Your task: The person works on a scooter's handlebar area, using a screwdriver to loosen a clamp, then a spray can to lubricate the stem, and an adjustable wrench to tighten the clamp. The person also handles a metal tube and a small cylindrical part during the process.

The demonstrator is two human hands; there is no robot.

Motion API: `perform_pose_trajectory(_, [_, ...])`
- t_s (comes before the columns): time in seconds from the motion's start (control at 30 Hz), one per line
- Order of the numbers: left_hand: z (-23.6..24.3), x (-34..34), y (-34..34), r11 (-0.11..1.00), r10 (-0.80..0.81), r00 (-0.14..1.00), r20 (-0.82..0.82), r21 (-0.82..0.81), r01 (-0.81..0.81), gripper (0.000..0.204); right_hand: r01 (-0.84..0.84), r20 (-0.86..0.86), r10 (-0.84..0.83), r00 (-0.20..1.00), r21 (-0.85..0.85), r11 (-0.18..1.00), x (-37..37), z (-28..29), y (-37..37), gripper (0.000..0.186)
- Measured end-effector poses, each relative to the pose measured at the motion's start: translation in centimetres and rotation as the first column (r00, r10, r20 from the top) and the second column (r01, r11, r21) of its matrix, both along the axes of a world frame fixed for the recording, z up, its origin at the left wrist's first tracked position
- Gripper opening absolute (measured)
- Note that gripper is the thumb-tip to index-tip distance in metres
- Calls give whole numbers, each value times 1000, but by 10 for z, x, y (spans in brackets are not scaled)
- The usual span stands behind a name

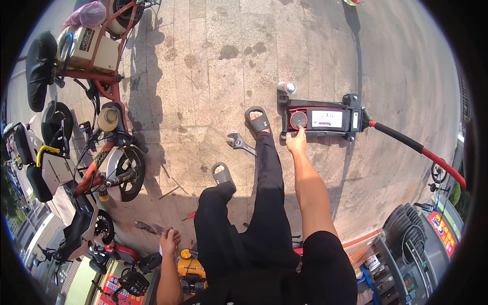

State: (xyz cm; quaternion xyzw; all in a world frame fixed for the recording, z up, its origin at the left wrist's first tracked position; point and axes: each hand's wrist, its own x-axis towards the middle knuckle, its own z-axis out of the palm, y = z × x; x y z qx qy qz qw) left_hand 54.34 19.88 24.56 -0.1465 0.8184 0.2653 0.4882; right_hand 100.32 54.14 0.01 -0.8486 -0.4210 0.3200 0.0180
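Observation:
A black floor jack (pixel 344 122) with a round, red-rimmed saddle (pixel 298 120) lies on the paving at the right. My right hand (pixel 295 141) is at its near front edge, fingers closed on the edge beside the saddle. The jack's long red and black handle (pixel 401 138) stretches away to the right. At the lower left, my left hand (pixel 170 241) hangs with its fingers curled; what they hold, if anything, is unclear. A dark crumpled piece (pixel 148 227) shows just beyond those fingers. An adjustable wrench (pixel 242 144) lies by my right foot.
A spray can (pixel 287 87) stands behind the jack. A T-shaped metal tool (pixel 173 185) lies on the ground at the left. Parked electric bikes (pixel 114 175) line the left side. A yellow machine (pixel 190 267) is beside my left leg; shelving (pixel 389 272) stands lower right.

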Motion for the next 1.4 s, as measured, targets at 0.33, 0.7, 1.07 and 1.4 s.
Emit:
perform_pose_trajectory(0.33, [-19,142,43,924,34,994,102,-383,8,31,-98,16,97,995,256,962,5,-170,175,78])
perform_pose_trajectory(0.7, [-56,170,272,796,-555,767,-322,61,602,79,-800,-506,848,155,440,409,-147,75,181,70])
perform_pose_trajectory(1.07, [52,21,256,794,126,720,-683,504,339,57,-518,-509,706,-492,823,233,-414,295,69,84])
perform_pose_trajectory(1.4, [73,-149,137,711,250,795,-552,663,237,78,-563,-349,815,-463,826,34,-618,358,-35,77])
